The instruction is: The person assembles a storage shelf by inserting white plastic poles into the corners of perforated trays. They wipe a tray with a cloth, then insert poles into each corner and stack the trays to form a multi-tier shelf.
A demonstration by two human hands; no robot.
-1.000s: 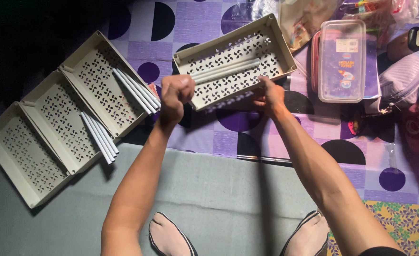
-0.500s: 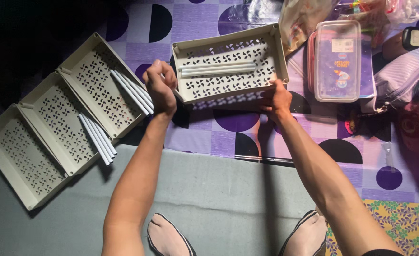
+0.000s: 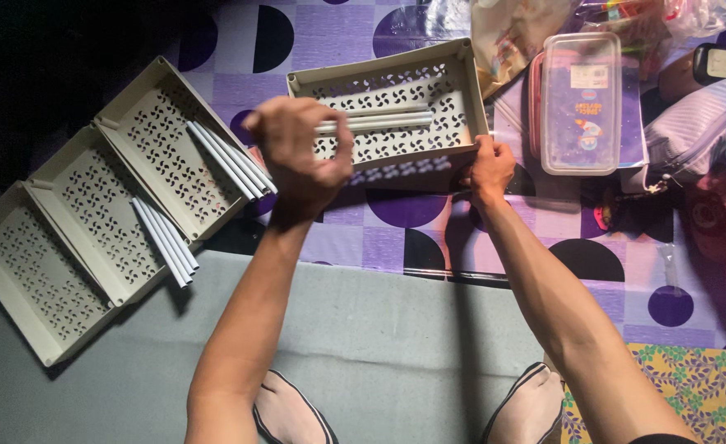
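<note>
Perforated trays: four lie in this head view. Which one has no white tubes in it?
The far-left tray, at the end of the row of three. Its two neighbours and the tray gripped by the right hand all hold tubes.

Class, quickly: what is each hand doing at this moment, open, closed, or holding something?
Left hand: curled over the white tubes in the perforated tray; an actual grip cannot be told.
Right hand: closed on the tray's near right corner.

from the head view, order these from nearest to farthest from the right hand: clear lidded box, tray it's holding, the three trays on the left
1. The perforated tray, gripped by the right hand at its near right corner.
2. The clear lidded box, up and to the right.
3. The three joined trays, far left.
</note>
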